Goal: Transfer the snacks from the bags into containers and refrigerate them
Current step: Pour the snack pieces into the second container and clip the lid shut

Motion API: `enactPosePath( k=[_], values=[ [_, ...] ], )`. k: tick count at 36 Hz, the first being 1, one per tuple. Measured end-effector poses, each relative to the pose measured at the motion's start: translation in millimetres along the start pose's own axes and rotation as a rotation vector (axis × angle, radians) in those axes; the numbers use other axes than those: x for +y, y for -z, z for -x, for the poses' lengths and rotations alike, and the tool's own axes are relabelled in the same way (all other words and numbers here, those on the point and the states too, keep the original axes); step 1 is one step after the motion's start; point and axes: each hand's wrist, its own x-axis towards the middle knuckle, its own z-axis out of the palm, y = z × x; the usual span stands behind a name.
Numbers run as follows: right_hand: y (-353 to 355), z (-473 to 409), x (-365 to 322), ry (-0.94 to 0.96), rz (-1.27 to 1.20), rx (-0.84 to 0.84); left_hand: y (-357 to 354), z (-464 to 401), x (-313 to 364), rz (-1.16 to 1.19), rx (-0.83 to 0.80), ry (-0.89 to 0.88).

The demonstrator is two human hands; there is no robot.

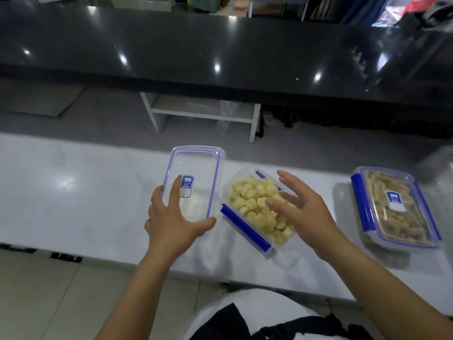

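Observation:
A clear lid (196, 168) with a blue rim and a blue label is held at its near end by my left hand (171, 217), thumb on the right edge and fingers on top. Right of it stands an uncovered clear container (247, 231) with blue clips, full of pale yellow round snacks (257, 202). My right hand (301, 207) hovers over the container's right side with its fingers spread and nothing in it. At the far right sits a second container (394, 207), lid on, filled with tan snack sticks.
All of this rests on a white glossy counter (73, 192). Beyond it stand a white low shelf (203, 111) on the grey floor and a long black counter (220, 50). A crumpled clear bag (438, 158) lies at the counter's far right.

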Motion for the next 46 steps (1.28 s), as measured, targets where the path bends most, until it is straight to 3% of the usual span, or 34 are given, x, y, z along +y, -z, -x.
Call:
enactPosePath(
  k=[3, 7, 16, 21, 25, 28, 31, 36, 41, 46],
  values=[
    [-2, -3, -15, -0.133, -0.334, -0.075, -9, 22, 28, 0.04, 0.009, -0.142],
    [-2, -4, -25, -0.215, -0.541, -0.134, -23, 38, 58, 0.105, -0.025, -0.242],
    [17, -6, -7, -0.248, -0.577, -0.032, -38, 54, 79, 0.186, -0.128, -0.252],
    [49, -15, -8, -0.237, -0.554, -0.142, -16, 48, 80, 0.685, -0.213, -0.084],
    [78, -23, -7, -0.229, -0.519, -0.306, 1, 37, 76, 1.158, -0.51, 0.07],
    [96, -30, -7, -0.223, -0.483, -0.414, 5, 37, 78, 1.329, -0.666, 0.029],
    [111, -38, -8, -0.23, -0.43, -0.526, 0, 40, 85, 1.361, -0.712, -0.005],
    [126, -49, -11, -0.227, -0.326, -0.556, -17, 52, 102, 1.351, -0.656, -0.011],
    [122, -43, -13, -0.043, -0.004, -0.229, -36, 68, 121, 1.356, -0.471, 0.002],
    [111, -4, -8, 0.194, 0.376, -0.38, -52, 85, 142, 1.37, -0.319, -0.019]
  ],
)
